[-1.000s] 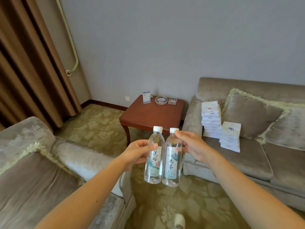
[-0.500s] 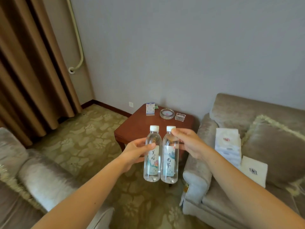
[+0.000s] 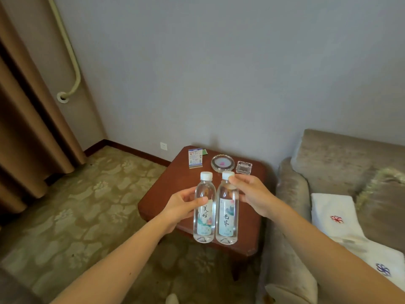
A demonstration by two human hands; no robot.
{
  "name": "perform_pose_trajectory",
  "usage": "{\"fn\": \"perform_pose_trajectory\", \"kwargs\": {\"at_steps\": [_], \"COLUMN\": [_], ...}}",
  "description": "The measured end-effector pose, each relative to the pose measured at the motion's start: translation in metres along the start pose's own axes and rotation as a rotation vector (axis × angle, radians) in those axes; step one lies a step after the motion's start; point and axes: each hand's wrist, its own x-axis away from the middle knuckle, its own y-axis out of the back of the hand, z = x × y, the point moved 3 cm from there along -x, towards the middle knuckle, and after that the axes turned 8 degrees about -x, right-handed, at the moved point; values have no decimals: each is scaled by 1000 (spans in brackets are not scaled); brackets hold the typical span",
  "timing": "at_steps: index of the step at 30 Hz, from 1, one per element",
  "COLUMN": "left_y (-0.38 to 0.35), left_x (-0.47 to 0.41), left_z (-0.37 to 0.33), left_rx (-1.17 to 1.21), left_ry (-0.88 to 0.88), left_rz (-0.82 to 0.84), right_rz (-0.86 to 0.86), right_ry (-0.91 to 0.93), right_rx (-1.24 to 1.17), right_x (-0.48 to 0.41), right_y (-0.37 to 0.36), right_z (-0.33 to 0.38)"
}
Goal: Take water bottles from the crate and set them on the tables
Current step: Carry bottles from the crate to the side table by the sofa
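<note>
Two clear water bottles with white caps stand upright side by side in the air, over the near part of a red-brown wooden side table (image 3: 166, 189). My left hand (image 3: 182, 207) grips the left bottle (image 3: 204, 213) around its middle. My right hand (image 3: 252, 196) holds the right bottle (image 3: 226, 216) near its neck and shoulder. Both bottles carry pale labels with dark characters, and they touch each other. No crate is in view.
At the table's far edge sit a small card stand (image 3: 195, 157), a round glass ashtray (image 3: 222, 163) and a small square glass dish (image 3: 244, 167). A grey sofa (image 3: 291, 194) with folded white towels (image 3: 333, 216) flanks the right. Curtains (image 3: 32, 128) hang left over patterned carpet (image 3: 87, 205).
I have come closer to the side table, which now lies directly under the bottles. Both hands keep the same grip on the bottles. The sofa at left has left the view.
</note>
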Motion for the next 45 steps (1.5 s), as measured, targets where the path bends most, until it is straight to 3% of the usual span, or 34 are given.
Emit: {"fn": "perform_pose_trajectory", "kwargs": {"at_steps": [10,23,33,45], "left_y": [91,106,103,98], "left_x": [-194,-384,-475,-521], "left_z": [1,117,186,232], "left_rx": [-103,-125,-112,-113], "left_ry": [-7,83,54,-14], "left_rz": [137,177,172,179], "right_rz": [-153,-203,-175,-166], "right_ry": [22,-64,17,102], "right_rx": [32,-39,-80,-90], "right_x": [-180,-355,-437,-478], "right_y": [-11,21,43,58], "right_z": [-5,-128,-206,-263]}}
